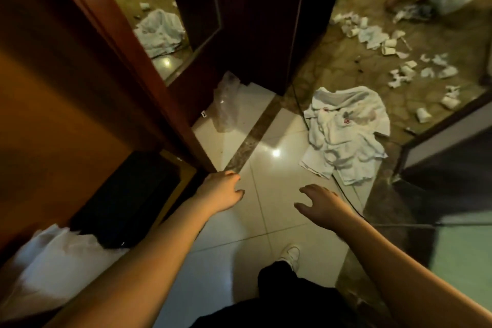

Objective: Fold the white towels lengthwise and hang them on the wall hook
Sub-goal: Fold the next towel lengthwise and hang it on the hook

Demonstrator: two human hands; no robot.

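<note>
Nothing looks done yet: the white towels (346, 136) lie crumpled on the floor (266, 221), beyond the left hand (221, 192) and right hand (319, 204), each grip loose, holding nothing.

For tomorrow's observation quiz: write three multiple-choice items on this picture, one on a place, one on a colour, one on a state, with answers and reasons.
1. Where does the heap of towels lie?
A. on the floor
B. on a wall hook
C. in a basket

2. What colour is the shoe?
A. red
B. white
C. blue

3. What do the left hand and right hand hold?
A. a towel each
B. one towel together
C. nothing

Answers:
1 A, it lies crumpled on the tiles.
2 B, it shows white against the dark trouser leg.
3 C, both have loose fingers above the bare floor.
</note>
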